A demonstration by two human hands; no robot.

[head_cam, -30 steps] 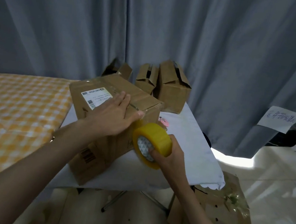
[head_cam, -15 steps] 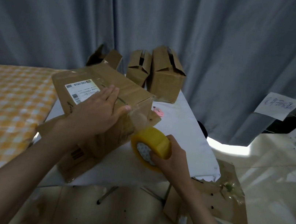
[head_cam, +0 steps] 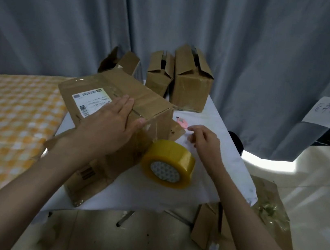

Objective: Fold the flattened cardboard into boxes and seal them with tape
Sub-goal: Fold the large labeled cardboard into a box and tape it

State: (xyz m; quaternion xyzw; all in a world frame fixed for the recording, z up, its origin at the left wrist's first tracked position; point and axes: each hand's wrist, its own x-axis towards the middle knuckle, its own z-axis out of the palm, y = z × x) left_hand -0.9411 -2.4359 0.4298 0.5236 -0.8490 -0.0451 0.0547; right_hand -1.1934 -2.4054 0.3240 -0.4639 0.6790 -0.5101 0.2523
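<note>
Brown cardboard box with a white shipping label sits on the white-covered table, at about 10 o'clock from the yellow roll of packing tape lying just beside it. A clear strip of tape runs from the roll up to the box's top edge. The left hand presses flat on the box top, fingers straight, thumb on the strip. The right hand hovers at 2 o'clock from the roll, fingers loosely curled, holding nothing, near a small pink cutter.
</note>
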